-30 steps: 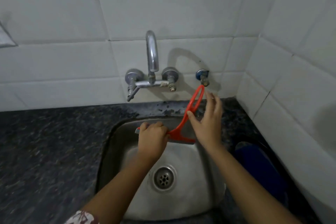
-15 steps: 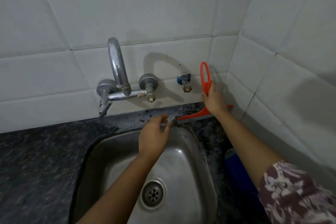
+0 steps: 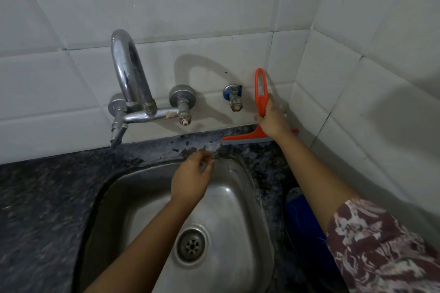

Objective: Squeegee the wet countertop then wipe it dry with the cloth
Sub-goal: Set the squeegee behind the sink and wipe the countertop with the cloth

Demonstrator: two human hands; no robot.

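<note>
While the left hand (image 3: 190, 179) hovers over the sink (image 3: 259, 200) rim, fingers loosely curled and holding nothing, the right hand (image 3: 273, 121) clamps the orange squeegee (image 3: 242, 137), blade on the dark desk (image 3: 42, 188) strip beside the corner wall (image 3: 357, 93).

Squeegee (image 3: 247, 138) on countertop (image 3: 47, 197) behind sink (image 3: 228, 197), right of faucet (image 3: 129, 78), w/ cloth (image 3: 302, 216) right of sink.

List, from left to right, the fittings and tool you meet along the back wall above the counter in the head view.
Curved tap spout → round tap knob → small blue-capped valve → orange squeegee, held by the right hand.
</note>
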